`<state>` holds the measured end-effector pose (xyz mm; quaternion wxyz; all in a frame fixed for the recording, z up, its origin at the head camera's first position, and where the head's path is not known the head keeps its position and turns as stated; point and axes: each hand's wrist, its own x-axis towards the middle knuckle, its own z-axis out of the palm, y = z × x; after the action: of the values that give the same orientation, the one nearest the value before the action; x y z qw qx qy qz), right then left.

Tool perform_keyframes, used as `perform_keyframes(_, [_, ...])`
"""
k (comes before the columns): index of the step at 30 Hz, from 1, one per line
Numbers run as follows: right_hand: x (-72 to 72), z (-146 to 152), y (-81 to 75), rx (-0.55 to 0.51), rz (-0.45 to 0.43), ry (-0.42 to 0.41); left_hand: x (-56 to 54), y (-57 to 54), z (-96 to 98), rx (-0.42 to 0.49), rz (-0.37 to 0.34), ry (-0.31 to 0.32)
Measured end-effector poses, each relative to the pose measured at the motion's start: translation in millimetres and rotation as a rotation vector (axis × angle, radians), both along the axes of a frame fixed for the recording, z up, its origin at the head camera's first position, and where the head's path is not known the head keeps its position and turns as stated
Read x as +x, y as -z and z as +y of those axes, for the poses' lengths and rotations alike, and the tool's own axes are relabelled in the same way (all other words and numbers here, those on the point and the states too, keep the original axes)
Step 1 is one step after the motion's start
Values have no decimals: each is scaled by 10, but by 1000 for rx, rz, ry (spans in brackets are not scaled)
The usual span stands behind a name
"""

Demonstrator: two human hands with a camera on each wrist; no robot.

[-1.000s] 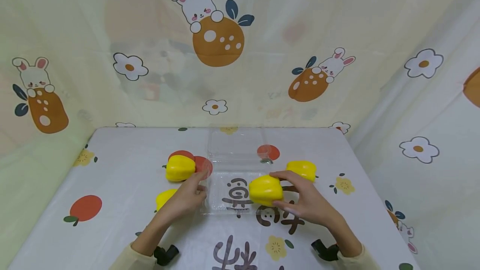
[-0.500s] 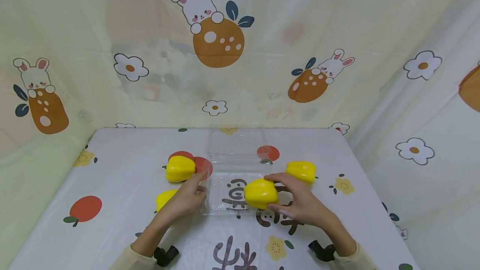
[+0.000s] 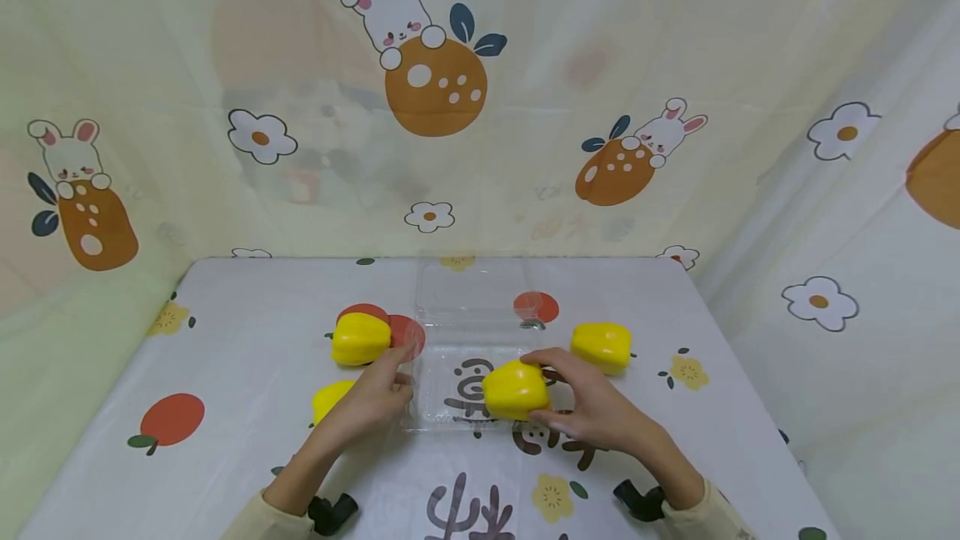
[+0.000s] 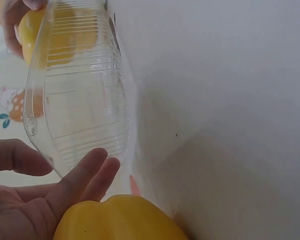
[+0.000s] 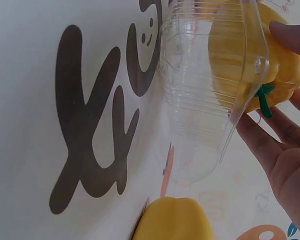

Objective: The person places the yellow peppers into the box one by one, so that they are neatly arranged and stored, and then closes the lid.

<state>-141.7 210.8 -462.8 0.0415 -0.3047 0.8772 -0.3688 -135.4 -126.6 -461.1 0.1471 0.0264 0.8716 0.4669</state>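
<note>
A clear plastic clamshell box (image 3: pixel 438 415) lies open on the table, its lid (image 3: pixel 472 290) folded back to the far side. My right hand (image 3: pixel 592 407) grips a yellow bell pepper (image 3: pixel 513 390) between thumb and fingers, over the right part of the box. In the right wrist view its green stem (image 5: pixel 264 97) points toward the palm, and the pepper's far side shows through the box wall. My left hand (image 3: pixel 378 394) holds the box's left side, thumb (image 4: pixel 27 159) at the rim and fingers (image 4: pixel 85 172) along the outer wall.
One yellow pepper (image 3: pixel 360 338) lies left of the box, and another (image 3: pixel 330 398) is partly hidden behind my left hand. A further pepper (image 3: pixel 602 347) lies to the right, beyond my right hand. A patterned cloth (image 3: pixel 555 173) hangs behind the table.
My right hand has moved left and slightly nearer with the pepper, bringing it farther over the box. The left hand and the box stay where they were.
</note>
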Motion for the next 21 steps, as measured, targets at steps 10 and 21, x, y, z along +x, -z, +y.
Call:
perform_keyframes(10, [-28, -33, -1, 73, 12, -19, -1, 2, 3, -5, -5, 3])
perform_keyframes(21, [-114, -57, 4, 171, -43, -25, -11, 0, 4, -15, -3, 4])
